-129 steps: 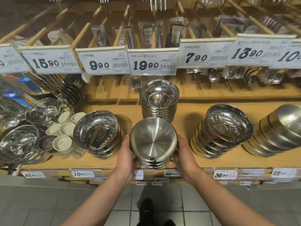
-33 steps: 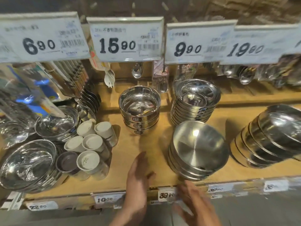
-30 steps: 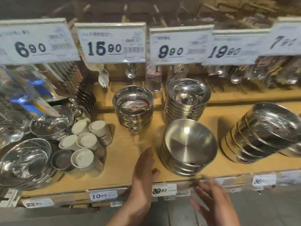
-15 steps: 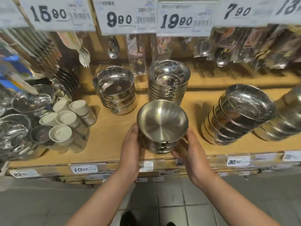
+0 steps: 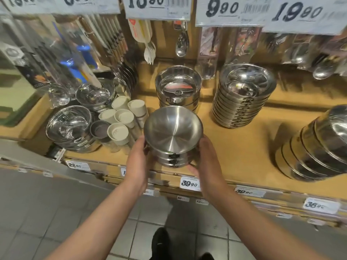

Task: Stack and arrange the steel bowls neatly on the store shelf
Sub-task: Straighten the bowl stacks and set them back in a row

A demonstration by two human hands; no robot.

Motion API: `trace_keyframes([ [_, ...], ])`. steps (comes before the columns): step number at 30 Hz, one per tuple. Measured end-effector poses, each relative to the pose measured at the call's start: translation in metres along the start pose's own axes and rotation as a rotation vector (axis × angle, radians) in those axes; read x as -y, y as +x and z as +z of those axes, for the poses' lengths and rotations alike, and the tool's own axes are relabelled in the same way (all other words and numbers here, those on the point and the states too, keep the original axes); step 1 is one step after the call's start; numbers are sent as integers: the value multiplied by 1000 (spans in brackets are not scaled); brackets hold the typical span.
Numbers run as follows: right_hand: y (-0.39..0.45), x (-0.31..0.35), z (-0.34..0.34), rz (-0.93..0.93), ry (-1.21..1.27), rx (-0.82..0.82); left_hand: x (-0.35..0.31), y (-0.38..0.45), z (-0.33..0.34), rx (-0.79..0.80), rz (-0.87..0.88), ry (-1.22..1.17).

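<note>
Shifted leftward, the brushed steel bowl stack (image 5: 172, 136) sits near the shelf (image 5: 244, 147) front edge, left hand (image 5: 138, 162) and right hand (image 5: 208, 158) cupping its sides; rigid, slick, probably hefty, so grip low.

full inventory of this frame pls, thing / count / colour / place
held bowl stack: one stack of a few bowls, brushed steel, at the shelf's front edge between both hands
straight-sided bowl stack: one, shiny steel, right behind the held stack
wide-rim bowl stack: one tall stack, shiny steel, back right of centre
tilted bowl stack: one, steel, leaning at far right
wrapped bowls: two or three stacks, steel in clear film, left
cups: about five, off-white, left of the held stack
hanging spoon: one, steel, above the shelf
price tags: several, white with black digits, on shelf edges
shelf: one, wood-coloured
left hand: grips the held stack's left side
right hand: grips its right side
</note>
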State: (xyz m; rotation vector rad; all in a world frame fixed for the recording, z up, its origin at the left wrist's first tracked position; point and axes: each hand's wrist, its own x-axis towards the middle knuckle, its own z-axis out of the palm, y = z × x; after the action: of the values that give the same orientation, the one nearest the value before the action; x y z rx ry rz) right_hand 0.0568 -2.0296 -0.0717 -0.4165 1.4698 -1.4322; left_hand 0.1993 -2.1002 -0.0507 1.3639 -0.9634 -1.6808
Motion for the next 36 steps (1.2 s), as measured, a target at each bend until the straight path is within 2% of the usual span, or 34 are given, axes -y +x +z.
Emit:
trace_keyframes([
  [6,1,0,-3,45,-12,5,-3,-8,-1,-43,12,23],
  [12,-6,10,-68,87,13,-162,45,-63,21,-241,-105,94],
  [14,-8,10,-100,82,21,-204,60,-89,43,-216,-158,99],
  [17,-11,11,-138,65,59,-202,69,-106,77,-77,-171,125],
  [21,2,17,-154,67,27,-229,54,-81,123,91,-66,213],
  [24,27,24,-148,11,-46,-254,43,-48,155,166,40,139],
  [28,70,36,-135,-73,-2,-296,35,6,189,112,39,-90],
  [32,119,42,-130,-178,167,-248,38,52,211,38,68,-144],
  [34,139,44,-132,-236,197,-239,42,70,217,66,135,-87],
  [36,153,44,-135,-255,205,-237,44,86,223,118,140,-139],
])
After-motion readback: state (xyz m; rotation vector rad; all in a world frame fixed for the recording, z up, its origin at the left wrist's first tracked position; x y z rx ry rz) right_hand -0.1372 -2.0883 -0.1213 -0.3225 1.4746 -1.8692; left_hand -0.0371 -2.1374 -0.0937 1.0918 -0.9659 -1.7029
